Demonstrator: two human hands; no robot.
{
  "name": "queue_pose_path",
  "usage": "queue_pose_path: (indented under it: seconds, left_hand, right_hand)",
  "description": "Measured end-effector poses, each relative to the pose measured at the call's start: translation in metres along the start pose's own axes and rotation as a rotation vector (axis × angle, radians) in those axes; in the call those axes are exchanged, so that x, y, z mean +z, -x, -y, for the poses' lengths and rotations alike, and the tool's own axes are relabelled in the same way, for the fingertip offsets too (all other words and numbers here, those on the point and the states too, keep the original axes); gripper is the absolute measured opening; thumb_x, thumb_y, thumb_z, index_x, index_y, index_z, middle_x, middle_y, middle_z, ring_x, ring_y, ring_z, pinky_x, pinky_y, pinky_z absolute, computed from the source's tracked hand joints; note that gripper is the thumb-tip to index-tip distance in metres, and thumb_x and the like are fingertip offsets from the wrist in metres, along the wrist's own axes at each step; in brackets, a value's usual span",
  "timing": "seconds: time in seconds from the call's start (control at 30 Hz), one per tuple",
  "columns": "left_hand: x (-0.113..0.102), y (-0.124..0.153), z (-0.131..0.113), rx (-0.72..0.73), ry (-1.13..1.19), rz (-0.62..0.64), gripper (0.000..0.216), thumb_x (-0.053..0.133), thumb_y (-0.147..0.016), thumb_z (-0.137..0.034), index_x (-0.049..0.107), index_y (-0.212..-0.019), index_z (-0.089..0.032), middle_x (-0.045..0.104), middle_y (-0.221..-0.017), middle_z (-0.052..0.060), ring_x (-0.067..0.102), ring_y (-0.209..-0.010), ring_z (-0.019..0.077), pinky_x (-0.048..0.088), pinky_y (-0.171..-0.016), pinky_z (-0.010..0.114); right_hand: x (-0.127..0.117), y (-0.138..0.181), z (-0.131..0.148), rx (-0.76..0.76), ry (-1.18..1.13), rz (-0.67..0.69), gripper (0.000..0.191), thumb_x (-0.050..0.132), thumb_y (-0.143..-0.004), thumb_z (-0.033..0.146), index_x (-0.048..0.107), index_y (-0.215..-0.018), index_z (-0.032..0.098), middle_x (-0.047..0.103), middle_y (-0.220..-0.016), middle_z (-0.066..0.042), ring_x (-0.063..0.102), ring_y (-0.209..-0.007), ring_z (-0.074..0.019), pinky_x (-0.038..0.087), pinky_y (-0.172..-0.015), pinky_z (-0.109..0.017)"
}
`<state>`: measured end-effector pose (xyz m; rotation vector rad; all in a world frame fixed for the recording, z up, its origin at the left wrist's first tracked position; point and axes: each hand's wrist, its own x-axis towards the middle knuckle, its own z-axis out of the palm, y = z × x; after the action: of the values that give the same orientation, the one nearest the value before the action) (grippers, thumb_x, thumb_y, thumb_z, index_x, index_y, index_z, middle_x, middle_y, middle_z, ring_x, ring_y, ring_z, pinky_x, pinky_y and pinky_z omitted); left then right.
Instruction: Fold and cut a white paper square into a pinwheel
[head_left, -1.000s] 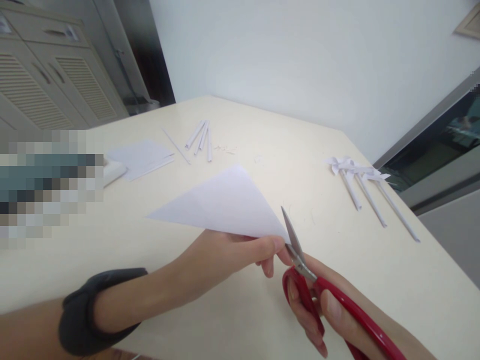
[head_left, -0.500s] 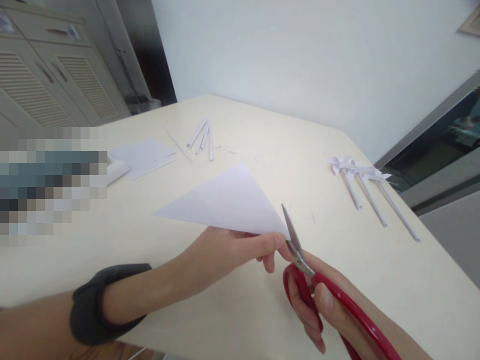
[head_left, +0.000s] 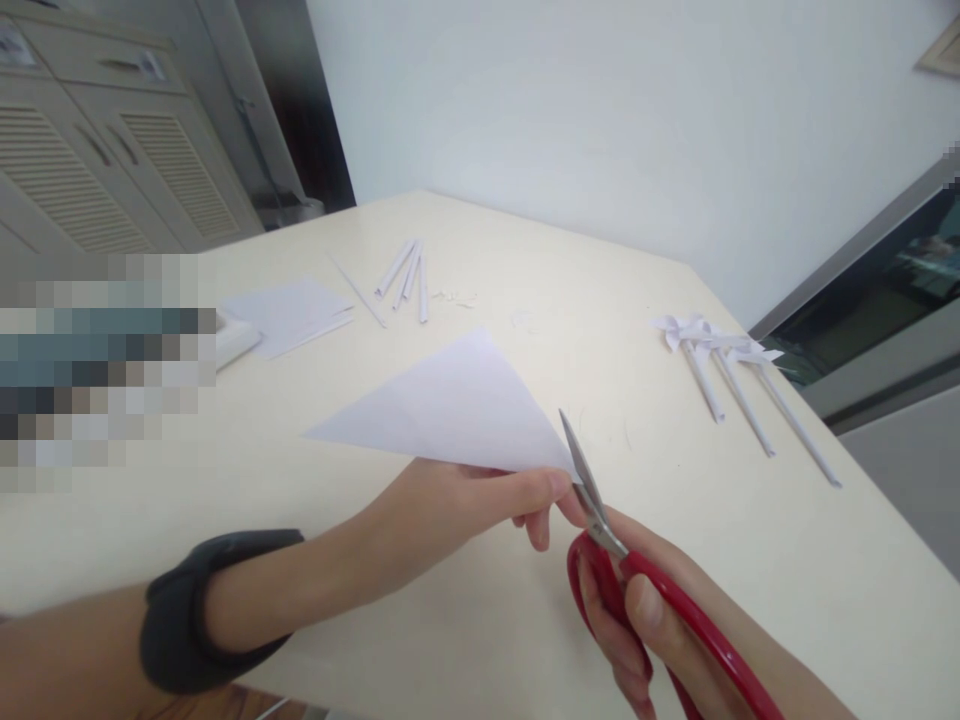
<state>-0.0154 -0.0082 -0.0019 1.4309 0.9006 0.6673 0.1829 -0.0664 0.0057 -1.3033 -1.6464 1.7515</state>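
Note:
A white sheet of paper folded into a triangle (head_left: 457, 405) is pinched along its near edge by my left hand (head_left: 480, 505), thumb on top. A black band circles that wrist. My right hand (head_left: 652, 610) grips red-handled scissors (head_left: 592, 495), thumb and fingers in the loops. Their blades lie at the paper's right corner, just beyond my left thumb tip. The lower blade is mostly hidden by the paper and fingers.
Several rolled paper sticks (head_left: 409, 275) lie at the back, beside thin scraps (head_left: 456, 298). Flat paper sheets (head_left: 289, 310) rest at the left. Paper pinwheels on sticks (head_left: 720, 350) lie near the right edge of the cream table (head_left: 585, 280).
The scissors' blades have closed somewhat at the paper's right corner, and the red handles have shifted slightly. My left hand and the paper have hardly moved.

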Motion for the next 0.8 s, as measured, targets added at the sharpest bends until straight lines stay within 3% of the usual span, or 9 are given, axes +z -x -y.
queue_pose_path:
  seconds: [0.17,0.4,0.53,0.8]
  left_hand:
    - [0.000,0.000,0.000,0.026,0.031,0.024,0.023,0.054,-0.085,-0.027,0.072,-0.071,-0.025,0.063,-0.061,-0.007,0.058,-0.066,0.0071,0.044,-0.065,0.013]
    - [-0.003,0.000,0.001,0.061,0.042,0.080,0.024,0.053,-0.086,-0.030,0.073,-0.075,-0.025,0.064,-0.063,-0.006,0.059,-0.066,0.0070,0.045,-0.066,0.013]
    - [-0.002,0.001,-0.003,0.076,0.016,0.095,0.022,0.055,-0.084,-0.027,0.073,-0.072,-0.022,0.064,-0.062,-0.005,0.060,-0.067,0.0085,0.047,-0.068,0.014]
    - [0.000,-0.001,-0.010,0.035,-0.032,0.146,0.024,0.055,-0.083,-0.027,0.073,-0.071,-0.016,0.063,-0.059,-0.002,0.060,-0.064,0.0101,0.048,-0.064,0.016]
  right_hand:
    - [0.003,-0.002,0.000,-0.018,-0.081,0.005,0.040,0.052,-0.077,0.063,0.043,-0.077,0.023,0.039,-0.057,0.003,0.039,-0.049,-0.0120,0.044,-0.045,-0.024]
    - [0.002,0.004,-0.016,-0.065,-0.074,0.004,0.033,0.035,-0.091,0.053,0.044,-0.090,0.021,0.043,-0.065,0.002,0.037,-0.053,-0.0098,0.038,-0.051,-0.022]
    - [-0.001,0.005,-0.021,-0.121,0.003,-0.052,0.033,0.040,-0.089,0.053,0.047,-0.090,0.021,0.044,-0.073,0.000,0.039,-0.060,-0.0111,0.040,-0.060,-0.024]
    - [-0.003,0.005,-0.029,-0.100,0.019,-0.051,0.038,0.039,-0.088,0.055,0.054,-0.099,0.021,0.049,-0.072,-0.002,0.043,-0.060,-0.0134,0.041,-0.056,-0.025]
